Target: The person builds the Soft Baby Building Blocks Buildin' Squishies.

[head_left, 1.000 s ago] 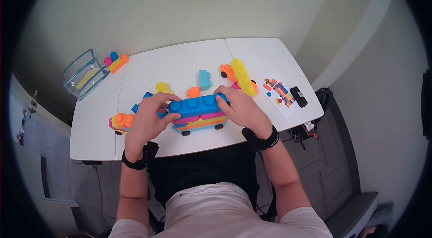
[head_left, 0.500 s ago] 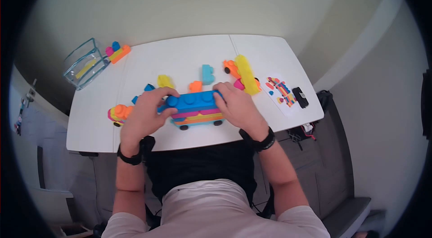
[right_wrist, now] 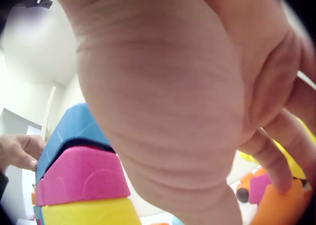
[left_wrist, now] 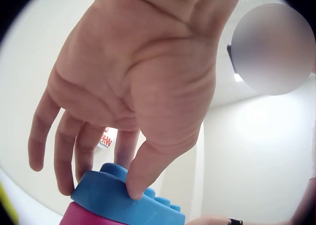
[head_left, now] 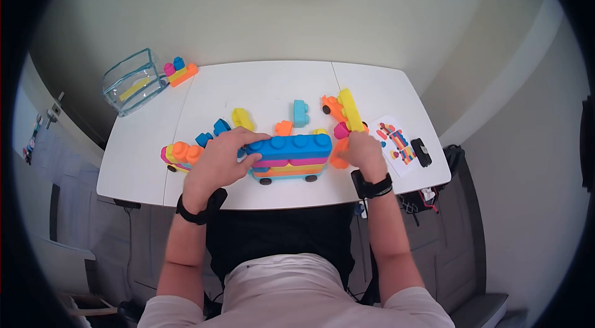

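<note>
In the head view, a layered toy-brick vehicle (head_left: 291,171) on black wheels stands near the table's front edge, topped by a long blue block (head_left: 291,147). My left hand (head_left: 226,157) holds the blue block's left end, thumb on the near side and fingers over the far side. In the left wrist view, the thumb presses the blue block (left_wrist: 111,193) above a pink one. My right hand (head_left: 367,151) is right of the vehicle, at an orange block (head_left: 339,153). The right wrist view shows a fingertip on this orange block (right_wrist: 279,205), with the thumb on its other side.
Behind the right hand are a long yellow block (head_left: 350,108) and an orange wheeled piece (head_left: 331,105). A turquoise block (head_left: 300,113), yellow block (head_left: 242,118) and small orange block (head_left: 284,128) lie behind the vehicle. A picture sheet (head_left: 396,145) lies right; a clear case (head_left: 133,83) stands far left.
The right hand has left the blue block's right end and moved right to the orange block. The left hand keeps its hold on the left end.
</note>
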`<state>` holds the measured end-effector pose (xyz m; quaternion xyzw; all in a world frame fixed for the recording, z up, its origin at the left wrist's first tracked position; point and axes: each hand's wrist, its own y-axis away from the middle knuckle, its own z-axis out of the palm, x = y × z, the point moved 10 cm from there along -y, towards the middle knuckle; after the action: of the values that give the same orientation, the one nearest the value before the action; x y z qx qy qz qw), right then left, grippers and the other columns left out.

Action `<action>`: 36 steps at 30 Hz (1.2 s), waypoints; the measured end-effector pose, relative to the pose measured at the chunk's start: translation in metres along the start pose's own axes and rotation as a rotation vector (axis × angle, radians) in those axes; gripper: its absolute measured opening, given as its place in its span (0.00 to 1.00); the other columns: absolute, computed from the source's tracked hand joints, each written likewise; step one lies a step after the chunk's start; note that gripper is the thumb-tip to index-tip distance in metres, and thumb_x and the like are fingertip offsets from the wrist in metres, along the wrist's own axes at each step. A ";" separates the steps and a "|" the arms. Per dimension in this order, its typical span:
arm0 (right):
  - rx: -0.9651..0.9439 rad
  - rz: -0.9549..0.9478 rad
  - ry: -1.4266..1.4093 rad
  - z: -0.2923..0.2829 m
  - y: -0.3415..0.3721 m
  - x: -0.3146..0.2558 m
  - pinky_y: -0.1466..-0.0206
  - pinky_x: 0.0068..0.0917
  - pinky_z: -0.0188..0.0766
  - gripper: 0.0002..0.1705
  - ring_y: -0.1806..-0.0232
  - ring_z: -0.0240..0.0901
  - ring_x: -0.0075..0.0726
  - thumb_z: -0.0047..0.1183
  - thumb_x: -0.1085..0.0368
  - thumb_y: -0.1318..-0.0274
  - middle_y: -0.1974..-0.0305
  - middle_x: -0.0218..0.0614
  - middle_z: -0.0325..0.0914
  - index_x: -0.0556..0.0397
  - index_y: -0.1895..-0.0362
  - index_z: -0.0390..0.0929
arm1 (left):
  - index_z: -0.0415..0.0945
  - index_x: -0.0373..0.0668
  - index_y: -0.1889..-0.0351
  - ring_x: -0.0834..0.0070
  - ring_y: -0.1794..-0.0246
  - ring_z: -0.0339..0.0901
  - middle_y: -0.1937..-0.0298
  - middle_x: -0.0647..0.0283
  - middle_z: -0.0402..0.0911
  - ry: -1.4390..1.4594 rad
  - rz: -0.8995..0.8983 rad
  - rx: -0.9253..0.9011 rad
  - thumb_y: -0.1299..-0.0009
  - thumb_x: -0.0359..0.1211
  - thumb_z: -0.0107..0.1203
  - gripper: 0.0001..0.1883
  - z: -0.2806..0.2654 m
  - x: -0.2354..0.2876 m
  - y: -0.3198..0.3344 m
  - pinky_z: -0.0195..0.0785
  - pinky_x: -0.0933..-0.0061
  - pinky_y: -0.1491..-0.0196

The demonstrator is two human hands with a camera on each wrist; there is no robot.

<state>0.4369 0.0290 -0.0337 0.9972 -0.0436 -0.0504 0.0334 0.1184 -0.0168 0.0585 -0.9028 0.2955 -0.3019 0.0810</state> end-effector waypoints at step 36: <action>0.197 -0.457 -0.548 -0.093 0.071 -0.039 0.41 0.45 0.80 0.26 0.48 0.83 0.55 0.78 0.72 0.47 0.49 0.44 0.85 0.52 0.44 0.83 | 0.81 0.45 0.31 0.49 0.32 0.81 0.37 0.50 0.86 -0.367 -0.465 -0.283 0.31 0.32 0.74 0.29 0.071 -0.119 -0.017 0.79 0.49 0.35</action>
<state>0.4014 -0.0321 0.0678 0.9292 0.1684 -0.3171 -0.0876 0.0920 0.0645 -0.0521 -0.9877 0.1007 -0.1006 -0.0646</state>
